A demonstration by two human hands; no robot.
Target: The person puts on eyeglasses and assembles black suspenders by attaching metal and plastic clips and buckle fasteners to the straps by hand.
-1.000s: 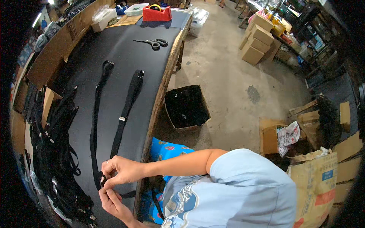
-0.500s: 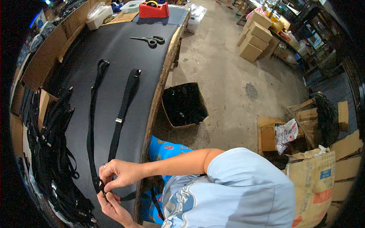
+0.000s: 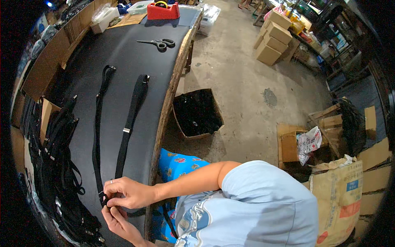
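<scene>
Two lengths of black strap lie on the dark tabletop: a left strap with a folded upper end, and a right strap carrying a small silver metal slider. Both run down to my hands; whether they are one piece is hidden. My right hand, wearing a ring, pinches the strap's near end, where a small shiny metal piece shows. Just below, my left hand grips the same end between thumb and fingers. The exact part between the fingertips is covered.
Many black straps with metal fittings are heaped along the left edge. Black-handled scissors and a red tape dispenser sit at the table's far end. Right of the table, a carton of black material stands on the floor.
The whole view has shifted slightly. Both hands stay pinched together at the strap's near end, with only slight finger movement; the straps lie nearly as before.
</scene>
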